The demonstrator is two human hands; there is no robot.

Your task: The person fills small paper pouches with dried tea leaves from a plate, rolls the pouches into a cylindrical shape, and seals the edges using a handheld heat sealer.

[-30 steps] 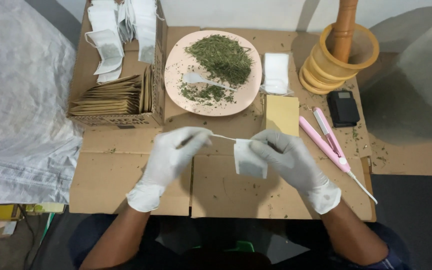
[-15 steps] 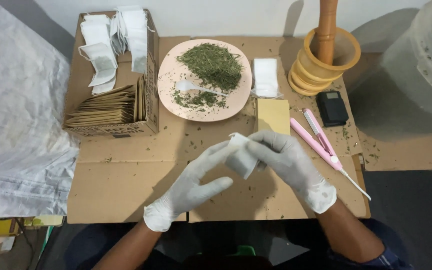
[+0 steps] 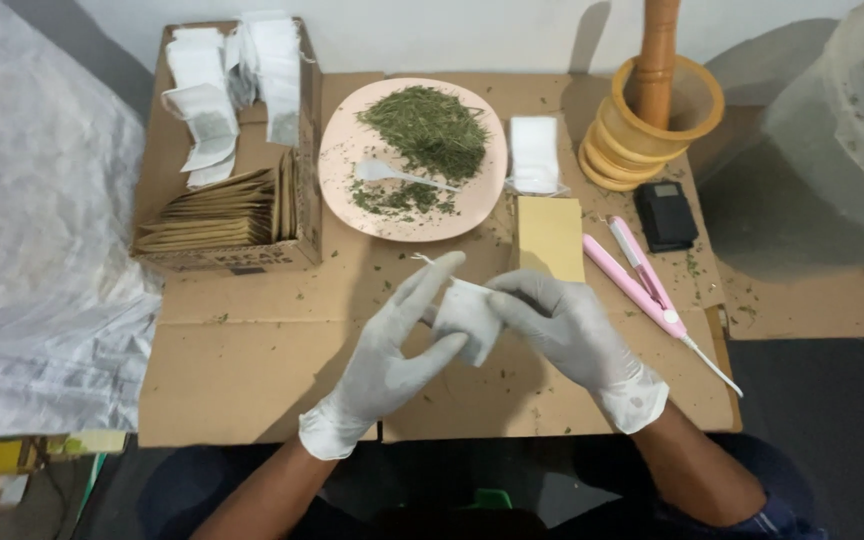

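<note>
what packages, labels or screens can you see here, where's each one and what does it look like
Cardboard box: far left of the work surface, brown, open-topped, dark print on its front; holds filled tea bags and tan envelopes.
Tan envelope: flat beside the plate, plain rectangle.
Clear packet: right of the plate, white sachets inside.
Black device: near the mortar, small grey screen.
White tea bag: held between both hands.
</note>
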